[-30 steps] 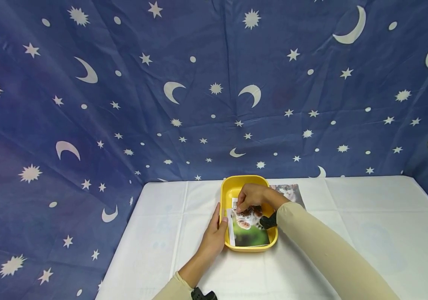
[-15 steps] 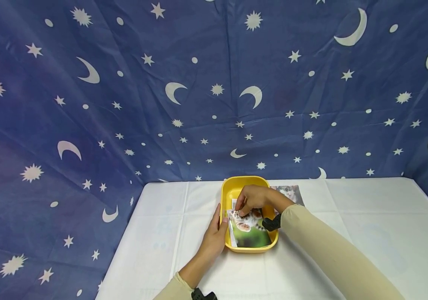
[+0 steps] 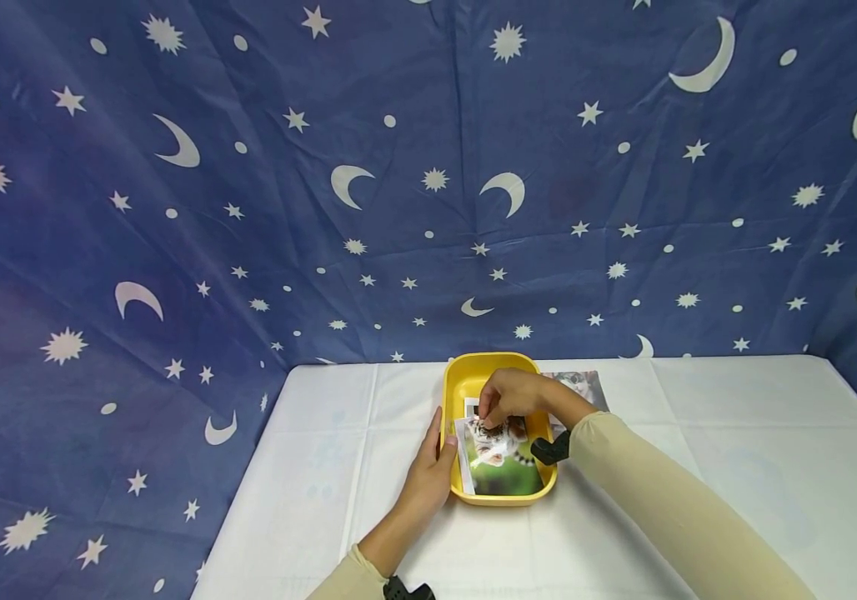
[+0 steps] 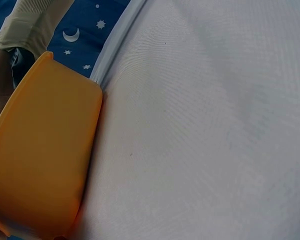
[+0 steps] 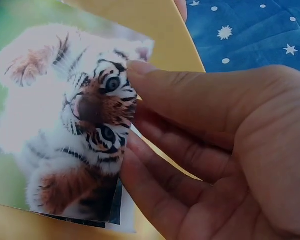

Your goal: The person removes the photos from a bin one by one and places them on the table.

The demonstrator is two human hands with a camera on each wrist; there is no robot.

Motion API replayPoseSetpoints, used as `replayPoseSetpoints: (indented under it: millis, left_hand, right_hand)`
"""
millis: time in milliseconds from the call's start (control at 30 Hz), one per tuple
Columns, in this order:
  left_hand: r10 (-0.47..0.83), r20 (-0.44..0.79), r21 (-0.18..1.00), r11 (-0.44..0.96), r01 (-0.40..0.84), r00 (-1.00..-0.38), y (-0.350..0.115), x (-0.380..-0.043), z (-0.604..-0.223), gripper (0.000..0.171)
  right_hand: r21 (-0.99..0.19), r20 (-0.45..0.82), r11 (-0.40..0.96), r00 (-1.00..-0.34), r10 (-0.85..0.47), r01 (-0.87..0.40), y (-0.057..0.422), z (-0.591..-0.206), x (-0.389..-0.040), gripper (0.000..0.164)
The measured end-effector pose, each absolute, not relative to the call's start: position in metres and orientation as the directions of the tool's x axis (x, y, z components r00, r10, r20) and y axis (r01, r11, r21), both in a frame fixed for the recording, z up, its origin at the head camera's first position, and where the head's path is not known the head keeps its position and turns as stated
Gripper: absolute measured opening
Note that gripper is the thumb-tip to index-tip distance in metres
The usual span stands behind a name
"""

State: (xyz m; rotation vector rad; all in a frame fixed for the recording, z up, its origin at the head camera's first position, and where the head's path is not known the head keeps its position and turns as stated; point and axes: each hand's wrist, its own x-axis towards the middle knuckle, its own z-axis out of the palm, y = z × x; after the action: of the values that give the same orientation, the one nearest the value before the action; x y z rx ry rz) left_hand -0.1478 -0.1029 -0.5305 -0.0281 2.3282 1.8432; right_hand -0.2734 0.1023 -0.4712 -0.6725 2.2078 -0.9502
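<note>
A yellow plastic tray [image 3: 483, 364] stands on the white-covered table. My left hand [image 3: 427, 479] holds its left side, thumb at the rim and fingers along the outer wall. In the left wrist view the tray's orange-looking wall [image 4: 45, 145] hides most of that hand. Inside the tray lies a glossy tiger cub photo [image 3: 507, 477]. My right hand [image 3: 511, 393] pinches the photo's far edge. Close up, the right wrist view shows the thumb on top of the tiger cub photo [image 5: 90, 107] and the fingers at its edge. Other sheets peek out beneath, one with a white edge [image 5: 129, 212].
Another animal picture [image 3: 580, 385] lies on the table just right of the tray, partly hidden by the right forearm. A blue curtain [image 3: 398, 208] with moons and stars hangs behind the table. White tablecloth [image 3: 729, 450] stretches to both sides.
My right hand has shifted slightly to the right along the photo's far edge. A dark patch now shows beside the fingertips. My left hand and the tray keep their places.
</note>
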Motion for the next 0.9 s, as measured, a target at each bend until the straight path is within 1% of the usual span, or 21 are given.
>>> replayPoseSetpoints:
  millis: [100, 300, 533, 700, 900]
  left_hand:
    - [0.090, -0.146, 0.965, 0.232, -0.122, -0.985, -0.1022, -0.1473, -0.5301, 0.062]
    - [0.091, -0.134, 0.969, 0.218, -0.112, -0.987, -0.1019, -0.1463, -0.5292, 0.062]
    - [0.083, -0.135, 0.971, 0.209, -0.115, -0.987, -0.1014, -0.1471, -0.5294, 0.062]
    - [0.082, -0.140, 0.968, 0.220, -0.119, -0.987, -0.1012, -0.1470, -0.5300, 0.062]
    - [0.077, -0.162, 0.960, 0.242, -0.139, -0.984, -0.1010, -0.1479, -0.5298, 0.061]
  right_hand:
    - [-0.768, -0.359, 0.615, -0.677, -0.642, -0.176, 0.1029, -0.4718, -0.2725, 0.008]
    - [-0.741, -0.335, 0.634, -0.696, -0.635, -0.222, 0.1032, -0.4727, -0.2720, 0.013]
    - [-0.737, -0.330, 0.641, -0.713, -0.618, -0.215, 0.1028, -0.4718, -0.2695, 0.014]
    - [-0.765, -0.297, 0.607, -0.718, -0.629, -0.215, 0.1042, -0.4714, -0.2696, 0.013]
    - [-0.785, -0.224, 0.555, -0.709, -0.669, -0.275, 0.1068, -0.4723, -0.2687, 0.007]
